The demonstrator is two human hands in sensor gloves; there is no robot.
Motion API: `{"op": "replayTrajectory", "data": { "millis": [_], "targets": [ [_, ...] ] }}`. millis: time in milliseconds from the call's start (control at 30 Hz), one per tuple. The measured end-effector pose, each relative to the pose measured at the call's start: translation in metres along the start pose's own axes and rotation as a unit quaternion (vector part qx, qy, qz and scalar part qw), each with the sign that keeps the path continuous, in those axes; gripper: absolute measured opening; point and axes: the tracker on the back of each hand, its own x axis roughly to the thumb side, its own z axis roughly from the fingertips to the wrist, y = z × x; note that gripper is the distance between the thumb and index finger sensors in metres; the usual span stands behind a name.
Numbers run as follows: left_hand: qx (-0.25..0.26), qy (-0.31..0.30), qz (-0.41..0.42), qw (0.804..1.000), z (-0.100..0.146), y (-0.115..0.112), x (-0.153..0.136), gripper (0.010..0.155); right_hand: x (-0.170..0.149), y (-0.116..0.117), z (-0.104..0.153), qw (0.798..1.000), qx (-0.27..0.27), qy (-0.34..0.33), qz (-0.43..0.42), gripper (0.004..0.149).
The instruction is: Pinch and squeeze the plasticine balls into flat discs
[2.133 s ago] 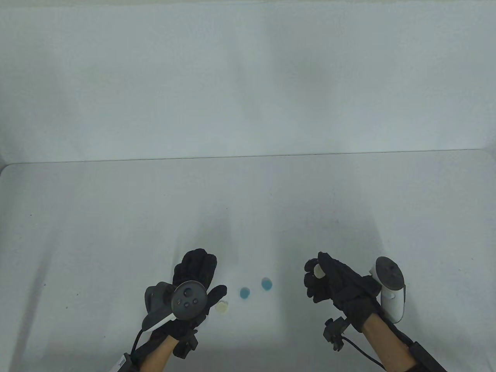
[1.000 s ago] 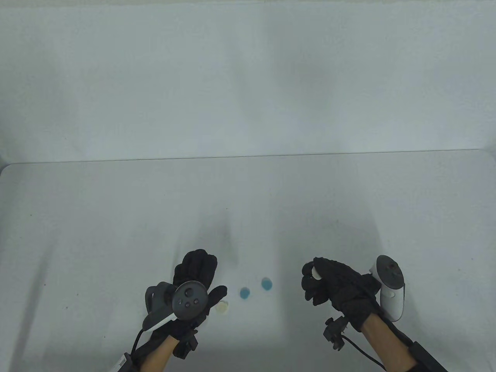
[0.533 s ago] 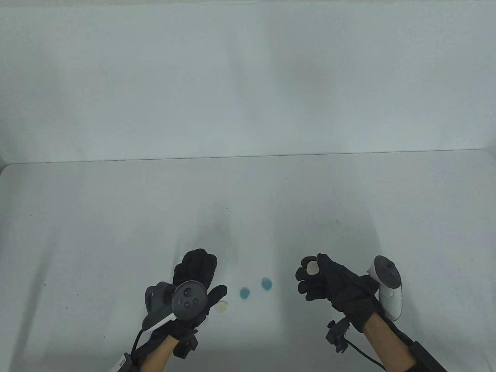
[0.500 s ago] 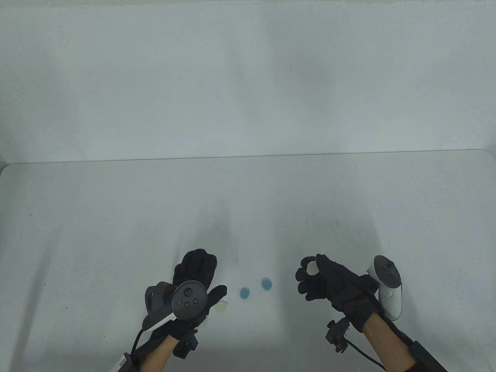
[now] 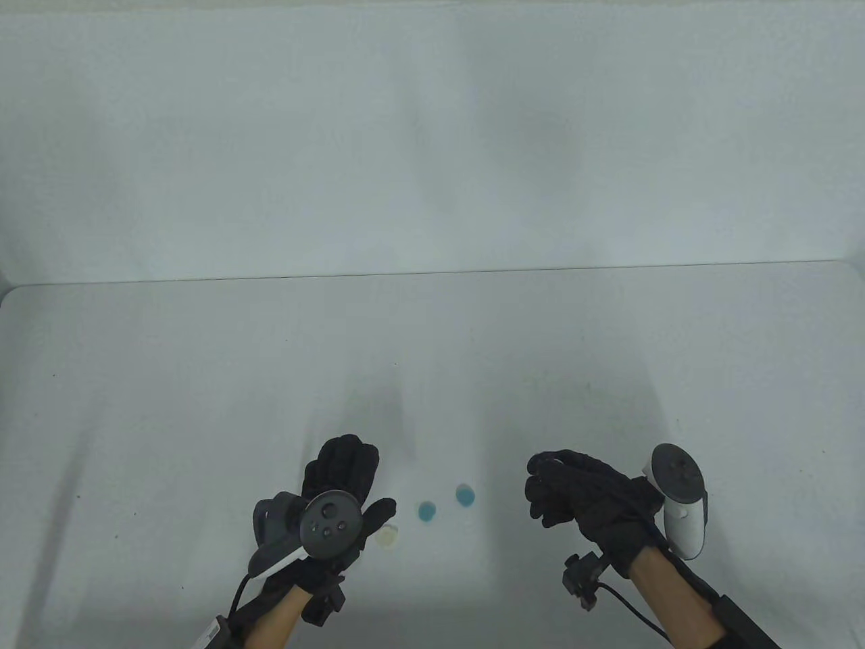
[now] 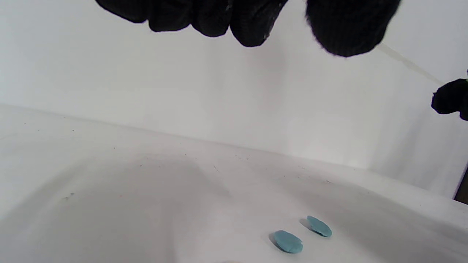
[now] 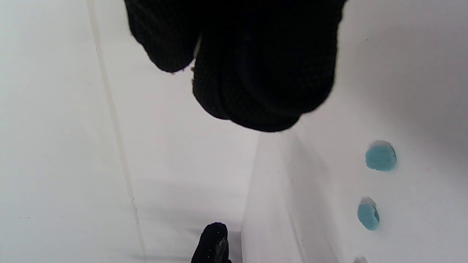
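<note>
Closing right hand [image 5: 581,497] hiding cream piece.

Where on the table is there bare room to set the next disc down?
Bare table lies beyond both hands to the far edge, and left of the left hand. Crowded: between it and the right hand, where two blue discs and the cream disc lie.

The white tabletop [image 5: 203,378] carries two flattened blue discs [image 5: 426,511] [image 5: 465,495] side by side, apart, with a pale cream disc [image 5: 388,536] lying just left of them.
</note>
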Motion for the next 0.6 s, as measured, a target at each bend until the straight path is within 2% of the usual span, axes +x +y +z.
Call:
{"op": "replayTrajectory", "data": {
  "millis": [67, 167, 267, 333, 600],
  "targets": [
    [-0.002, 0.001, -0.001, 1.000, 0.000, -0.001, 0.000, 0.077, -0.004, -0.001, -0.001, 1.000, 0.005, 0.004, -0.009, 0.045],
    [0.001, 0.000, -0.001, 1.000, 0.000, 0.000, 0.000, 0.077, -0.011, 0.000, -0.003, 0.996, 0.056, 0.012, -0.066, 0.074],
    [0.000, 0.001, -0.001, 1.000, 0.000, 0.000, -0.001, 0.077, -0.015, 0.002, -0.004, 0.994, 0.078, 0.019, -0.076, 0.085],
    [0.001, 0.001, -0.001, 1.000, 0.000, 0.000, -0.001, 0.077, -0.014, 0.003, -0.004, 0.994, 0.081, 0.020, -0.065, 0.083],
    [0.003, -0.001, 0.001, 1.000, 0.000, 0.001, 0.000, 0.077, -0.007, 0.001, -0.002, 0.999, 0.038, 0.010, -0.010, 0.054]
  ]
}}
